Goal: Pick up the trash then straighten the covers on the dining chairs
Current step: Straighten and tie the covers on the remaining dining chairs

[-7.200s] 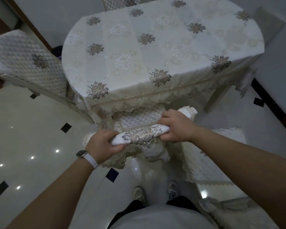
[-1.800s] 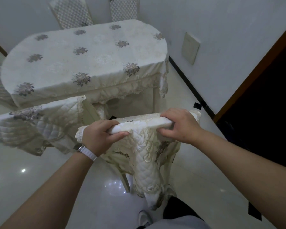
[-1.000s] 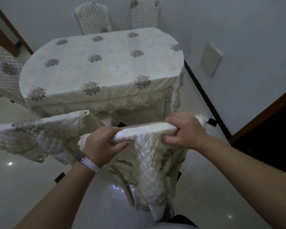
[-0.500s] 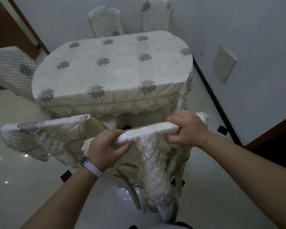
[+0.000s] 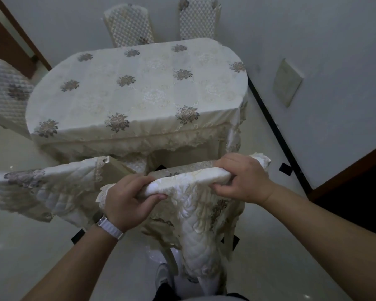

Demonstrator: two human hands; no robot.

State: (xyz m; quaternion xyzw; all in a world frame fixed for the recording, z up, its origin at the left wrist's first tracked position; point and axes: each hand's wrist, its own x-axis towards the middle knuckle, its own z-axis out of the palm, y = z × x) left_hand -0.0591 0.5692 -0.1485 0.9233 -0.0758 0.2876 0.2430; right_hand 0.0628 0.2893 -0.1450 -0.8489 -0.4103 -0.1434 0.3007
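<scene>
A dining chair right in front of me wears a cream quilted chair cover [image 5: 195, 227] with lace trim, which hangs rumpled down the backrest. My left hand [image 5: 128, 203] grips the left part of the backrest's top edge through the cover. My right hand [image 5: 241, 179] grips the right part of the same edge. A second chair to the left has its own quilted cover [image 5: 52, 187] with a flower motif. No trash is in view.
The oval dining table [image 5: 139, 131] under a flowered cloth stands just beyond the chairs. Two covered chairs [image 5: 128, 25] stand at its far side, another covered chair [image 5: 4, 94] at far left. A wall with a panel [image 5: 288, 83] runs along the right. Glossy tiled floor [image 5: 20, 253] lies around.
Both hands keep the same grip on the covered chair top. The view has shifted, so the table and far chairs sit more to the right and lower than one second ago.
</scene>
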